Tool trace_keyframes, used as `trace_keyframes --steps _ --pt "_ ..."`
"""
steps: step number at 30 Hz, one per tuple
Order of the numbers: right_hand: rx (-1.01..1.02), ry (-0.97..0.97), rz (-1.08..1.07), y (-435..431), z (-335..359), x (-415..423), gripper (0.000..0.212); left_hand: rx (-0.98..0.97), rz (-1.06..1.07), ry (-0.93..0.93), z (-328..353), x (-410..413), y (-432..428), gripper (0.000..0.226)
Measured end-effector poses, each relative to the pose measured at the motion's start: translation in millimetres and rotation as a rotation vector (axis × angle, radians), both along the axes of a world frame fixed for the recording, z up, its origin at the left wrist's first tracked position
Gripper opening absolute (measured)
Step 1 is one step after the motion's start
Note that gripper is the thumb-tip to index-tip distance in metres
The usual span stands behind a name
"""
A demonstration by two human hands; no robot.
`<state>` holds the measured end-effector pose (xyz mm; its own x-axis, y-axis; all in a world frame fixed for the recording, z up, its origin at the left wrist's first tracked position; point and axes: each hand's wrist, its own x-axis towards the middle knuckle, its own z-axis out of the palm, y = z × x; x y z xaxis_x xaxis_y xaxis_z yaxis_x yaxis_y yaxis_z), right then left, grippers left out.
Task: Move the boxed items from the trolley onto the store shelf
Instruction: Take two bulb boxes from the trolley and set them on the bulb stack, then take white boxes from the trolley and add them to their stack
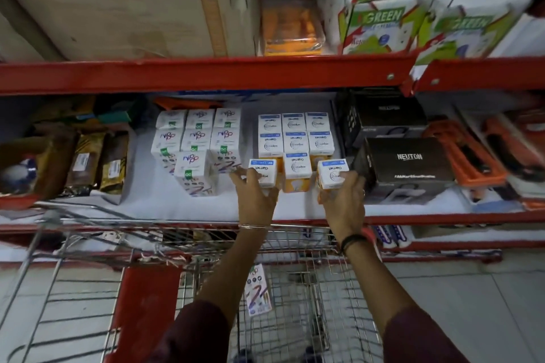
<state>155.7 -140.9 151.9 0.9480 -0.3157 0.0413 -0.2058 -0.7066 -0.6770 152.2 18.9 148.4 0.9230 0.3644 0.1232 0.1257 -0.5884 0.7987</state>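
Note:
Both my hands are up at the white-lined middle shelf [182,203]. My left hand [256,194] grips a small white and orange bulb box [263,169] at the left of the front row. My right hand [343,200] grips a matching bulb box [332,170] at the right of that row. A third such box [297,171] stands between them on the shelf. Behind are two rows of the same boxes [295,135]. To the left stand several taller white boxes [194,171]. Below me is the wire trolley [188,240], with one colourful box [257,289] lying in it.
Black Neuton boxes [408,163] stand just right of my right hand. Orange packs [469,150] lie further right, brown packets [85,162] at the left. The red shelf beam [206,74] overhead carries a big carton and green-printed boxes [380,20].

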Motion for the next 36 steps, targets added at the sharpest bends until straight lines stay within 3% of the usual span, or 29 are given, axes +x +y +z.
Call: trace_keyframes --steps 9,13,18,22,28,33,36 --pt "-0.124 0.059 0.023 -3 -20 12 0.068 0.151 0.028 0.078 -26 -2 -11 0.042" --pt "-0.203 -0.033 0.017 -2 -12 -8 0.069 0.248 0.05 0.001 -25 -20 -3 0.049" --pt "-0.342 -0.069 0.094 18 -24 -71 0.057 0.339 0.12 -0.146 -38 -84 29 0.035" --pt "-0.276 0.08 0.259 47 -70 -126 0.056 0.338 0.111 0.07 -87 -142 65 0.035" --pt "-0.173 0.542 0.413 95 -155 -145 0.07 0.239 0.028 0.384 -159 -171 102 0.038" --pt "-0.12 0.721 0.447 127 -214 -128 0.085 0.113 -0.018 0.598 -221 -167 116 0.055" --pt "-0.158 0.773 0.471 141 -238 -123 0.099 0.158 -0.033 0.698 -240 -160 113 0.063"
